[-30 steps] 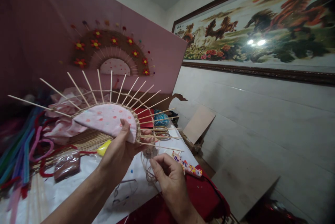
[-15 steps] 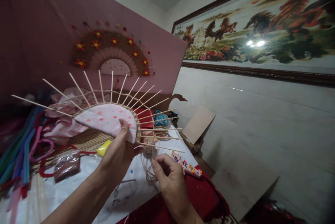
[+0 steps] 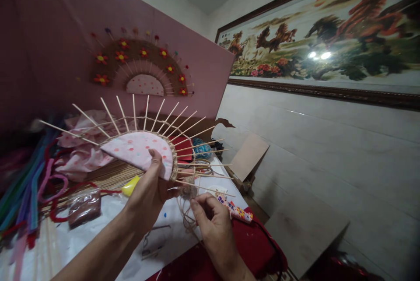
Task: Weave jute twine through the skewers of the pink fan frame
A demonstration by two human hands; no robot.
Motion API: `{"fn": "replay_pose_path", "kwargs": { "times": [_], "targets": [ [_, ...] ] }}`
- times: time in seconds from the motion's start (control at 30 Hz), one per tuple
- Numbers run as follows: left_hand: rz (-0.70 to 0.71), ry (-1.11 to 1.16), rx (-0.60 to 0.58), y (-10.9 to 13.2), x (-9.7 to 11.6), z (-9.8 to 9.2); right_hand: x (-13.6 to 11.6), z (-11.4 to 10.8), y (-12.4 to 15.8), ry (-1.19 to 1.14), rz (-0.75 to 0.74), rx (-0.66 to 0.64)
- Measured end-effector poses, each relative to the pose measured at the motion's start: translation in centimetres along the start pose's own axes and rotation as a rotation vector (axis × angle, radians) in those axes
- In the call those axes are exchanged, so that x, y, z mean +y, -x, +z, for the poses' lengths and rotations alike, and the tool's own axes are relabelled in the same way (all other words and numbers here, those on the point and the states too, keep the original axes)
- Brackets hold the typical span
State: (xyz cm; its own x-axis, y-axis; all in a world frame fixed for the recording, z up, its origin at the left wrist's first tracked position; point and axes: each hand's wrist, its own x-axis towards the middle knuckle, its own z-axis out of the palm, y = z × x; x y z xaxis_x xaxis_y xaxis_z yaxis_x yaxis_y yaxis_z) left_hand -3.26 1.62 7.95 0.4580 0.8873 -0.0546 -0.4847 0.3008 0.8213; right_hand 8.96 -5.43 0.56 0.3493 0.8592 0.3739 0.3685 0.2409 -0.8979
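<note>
My left hand [image 3: 152, 182] grips a half-round fan frame [image 3: 138, 147], thumb on its pink spotted cloth face and the fingers behind it. Thin wooden sticks [image 3: 147, 112] radiate from the curved edge, which is bound with woven twine. A strand of twine runs from stick to stick farther out. Below the frame's right end, my right hand [image 3: 211, 224] is closed, thumb and forefinger pinching the twine [image 3: 187, 217]. A small bundle of twine [image 3: 188, 188] hangs just beyond the fingertips, partly hidden behind the sticks.
A finished-looking flowered fan [image 3: 144, 51] is mounted on the pink board [image 3: 203, 71]. Pipe cleaners [image 3: 33, 184], a packet of brown material [image 3: 84, 208], a yellow piece [image 3: 130, 185] and scissors [image 3: 154, 241] lie on the white-covered table [image 3: 111, 237]. Blue yarn [image 3: 201, 149] sits behind.
The fan frame has turned slightly, its left sticks shifting right and down. My right hand stays in nearly the same place, still pinching the twine.
</note>
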Motion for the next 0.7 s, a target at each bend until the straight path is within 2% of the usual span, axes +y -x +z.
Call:
{"fn": "replay_pose_path", "kwargs": {
  "times": [0.33, 0.7],
  "targets": [
    [-0.026, 0.041, -0.104, -0.26, -0.26, -0.27, -0.2, 0.01, 0.2, -0.014, 0.019, 0.004],
    [-0.03, 0.092, -0.124, -0.57, -0.3, -0.39, 0.28, 0.22, 0.06, -0.044, 0.039, -0.005]
  ]
}}
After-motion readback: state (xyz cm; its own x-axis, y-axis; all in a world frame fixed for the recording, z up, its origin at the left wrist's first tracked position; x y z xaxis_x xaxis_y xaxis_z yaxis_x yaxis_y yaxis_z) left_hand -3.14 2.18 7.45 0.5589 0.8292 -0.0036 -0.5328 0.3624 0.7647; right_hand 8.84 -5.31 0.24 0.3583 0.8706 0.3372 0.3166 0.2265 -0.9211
